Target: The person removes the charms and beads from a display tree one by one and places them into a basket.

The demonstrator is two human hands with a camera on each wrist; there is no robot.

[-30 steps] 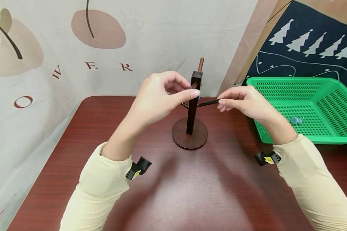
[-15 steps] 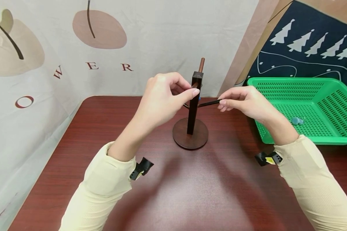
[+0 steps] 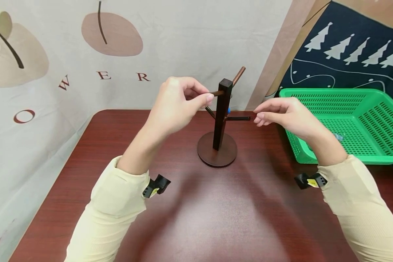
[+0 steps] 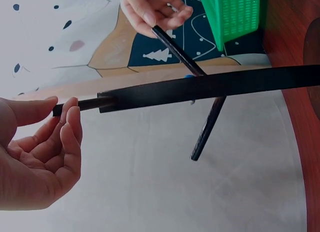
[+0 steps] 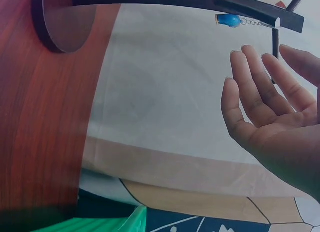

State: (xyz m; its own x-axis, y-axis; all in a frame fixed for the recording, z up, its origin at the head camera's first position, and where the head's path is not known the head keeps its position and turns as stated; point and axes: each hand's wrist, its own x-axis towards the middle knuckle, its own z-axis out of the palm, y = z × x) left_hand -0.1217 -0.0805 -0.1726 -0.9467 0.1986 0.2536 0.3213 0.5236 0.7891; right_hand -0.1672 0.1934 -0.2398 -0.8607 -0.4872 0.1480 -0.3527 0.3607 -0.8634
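A dark wooden stand [image 3: 221, 120] with a round base and several slanted pegs stands upright on the table. My left hand [image 3: 175, 105] pinches the end of an upper peg [image 4: 90, 103] between thumb and fingers. Just off the tip of the lower right peg [image 3: 238, 118] is my right hand [image 3: 286, 115], its fingers loosely bent around nothing. A small blue vase-shaped charm [image 5: 229, 20] on a chain hangs behind the post; in the head view the post mostly hides it. Another upper peg [image 3: 239, 75] points up and back.
To the right, a green plastic basket [image 3: 347, 158] holds a small light-blue item [image 3: 338, 137], partly covered by my right wrist. The reddish-brown table [image 3: 170, 225] ends at a printed cloth [image 3: 183, 40] behind the stand.
The stand has turned slightly, and its upper back peg now leans further right. My right hand has let go of the lower right peg and moved right. My left hand shifted slightly left.
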